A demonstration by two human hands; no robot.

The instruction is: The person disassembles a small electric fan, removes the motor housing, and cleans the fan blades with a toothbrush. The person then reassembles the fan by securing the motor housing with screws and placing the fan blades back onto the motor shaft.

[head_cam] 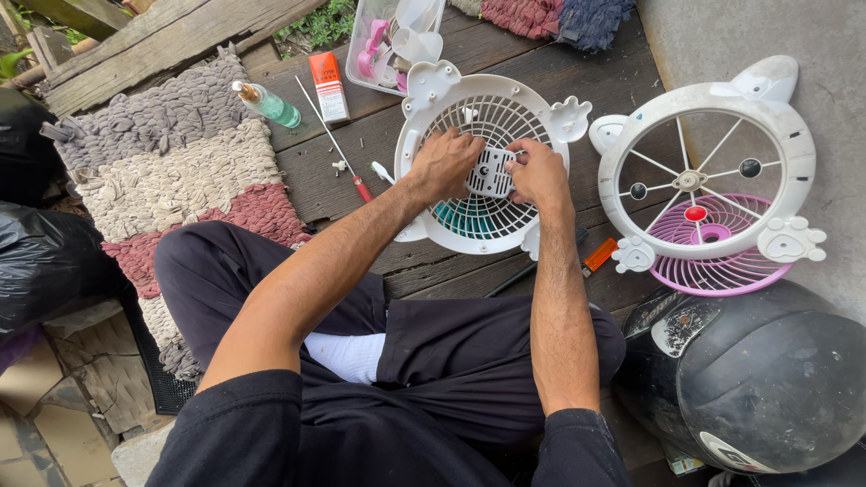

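**On the Plank Floor: Fan Grille Handling Hazards**

At the far left, a woven rag mat point(171, 162) lies flat on the wooden planks point(361, 171). A small green bottle point(268, 104) rests on its upper edge, and an orange box point(329, 86) stands just beside it. Both are apart from the hands.

Next to the right, a thin screwdriver with a red handle point(338, 149) lies on the planks, with a small loose fastener point(340, 166) near it. Risk: the fastener sits close to the gaps between boards and could roll into one if knocked.

At centre, the white fan grille point(487, 162) lies flat on the planks in front of the crossed legs. The left hand point(444, 167) and right hand point(538, 173) both grasp the small white square plate point(492, 173) at the grille's hub, fingers curled on its opposite edges. Whether the plate is fastened or free cannot be told. Risk: uneven pull from one side could, in judgement, bend or crack the thin ribs. A teal part point(460, 219) shows beneath the grille; its state is hidden.

To the right, a second white frame with spokes point(708, 162) lies over a pink grille point(722, 261). A black helmet point(758, 379) sits near the right elbow; a wide arm movement could knock it against the frame and grille beside it.
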